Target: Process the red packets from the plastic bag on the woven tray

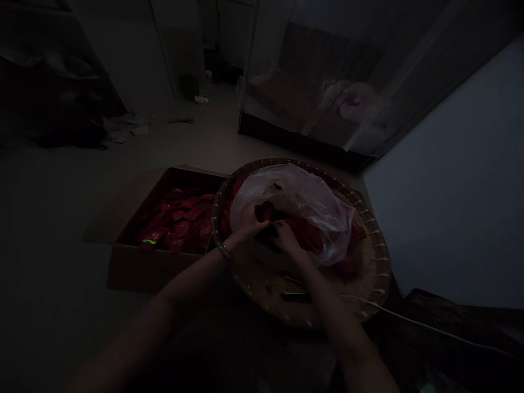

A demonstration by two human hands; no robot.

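Note:
In the dim head view, my left hand (246,221) is closed around a small red packet (265,209), which sticks up between its fingers. My right hand (284,237) is close beside it, fingers bent inward over a dark patch; what they grip is too dark to make out. Both hands are over a clear plastic bag (327,204) spread in a round woven bamboo tray (379,256). More red material shows under and around the bag. A dark-handled tool (295,297) lies in the tray below my right wrist.
Left of the tray stands an open cardboard box (139,270) heaped with red packets (188,213). A white cord (426,324) runs from the tray to the right. Behind are a plastic-draped piece of furniture (303,93) and a pale wall (454,180).

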